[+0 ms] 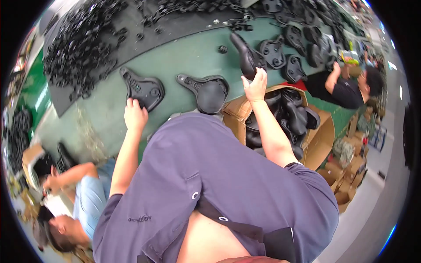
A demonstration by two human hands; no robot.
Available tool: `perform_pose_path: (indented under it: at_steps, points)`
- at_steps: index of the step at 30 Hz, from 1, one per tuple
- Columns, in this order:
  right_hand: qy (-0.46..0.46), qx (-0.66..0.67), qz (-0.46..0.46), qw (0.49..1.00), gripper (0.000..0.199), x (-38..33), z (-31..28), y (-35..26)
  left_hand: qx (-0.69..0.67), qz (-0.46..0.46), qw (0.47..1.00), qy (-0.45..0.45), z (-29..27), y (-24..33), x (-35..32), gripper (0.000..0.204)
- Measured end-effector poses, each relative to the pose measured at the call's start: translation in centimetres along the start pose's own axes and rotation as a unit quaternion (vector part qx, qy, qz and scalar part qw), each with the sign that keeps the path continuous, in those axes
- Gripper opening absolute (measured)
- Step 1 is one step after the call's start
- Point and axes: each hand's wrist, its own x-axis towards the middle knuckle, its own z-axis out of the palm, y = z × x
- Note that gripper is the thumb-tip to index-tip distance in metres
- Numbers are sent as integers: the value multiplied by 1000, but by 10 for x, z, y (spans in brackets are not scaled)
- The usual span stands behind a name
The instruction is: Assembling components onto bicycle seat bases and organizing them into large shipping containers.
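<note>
At the table's near edge, my left hand (136, 115) has its fingers closed over the rear rim of a black bicycle saddle (147, 90), which lies underside up with its nose pointing away. My right hand (255, 86), further right, grips the wide end of a second saddle (244, 55), its smooth cover partly turned toward me and its nose up. Between the two hands lies another saddle piece (212, 94), touched by neither. Part of my right fingers is hidden behind the saddle they hold.
A green table (184, 57) carries a heap of small black parts (79, 52) at far left and several saddles (298, 39) at far right. An open cardboard box (322, 136) of saddles stands right. Co-workers sit at left (87, 197) and right (346, 90).
</note>
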Motion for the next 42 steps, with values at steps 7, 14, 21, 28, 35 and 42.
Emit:
perform_pose_path:
  at_steps: [7, 14, 21, 28, 35, 42]
  points:
    - [-222, 65, -214, 949, 62, 6, 32, -75, -53, -83, 994, 53, 1, 4, 0, 40]
    - [-434, -89, -325, 836, 44, 81, 82, -105, -14, -94, 986, 140, 4, -17, 24, 53]
    - [-234, -90, -184, 951, 45, 148, 121, -74, -167, -131, 977, -20, 15, -48, 42, 50]
    - [-344, -48, -80, 934, 34, 194, 156, -65, -191, -82, 977, -54, 4, -34, 73, 44]
    - [-296, -132, 272, 906, 67, 295, 170, 34, -180, -76, 978, -69, 8, 5, 75, 45]
    - [-257, -111, 172, 945, 61, 264, 205, 92, -142, -75, 984, -83, -4, 13, 92, 43]
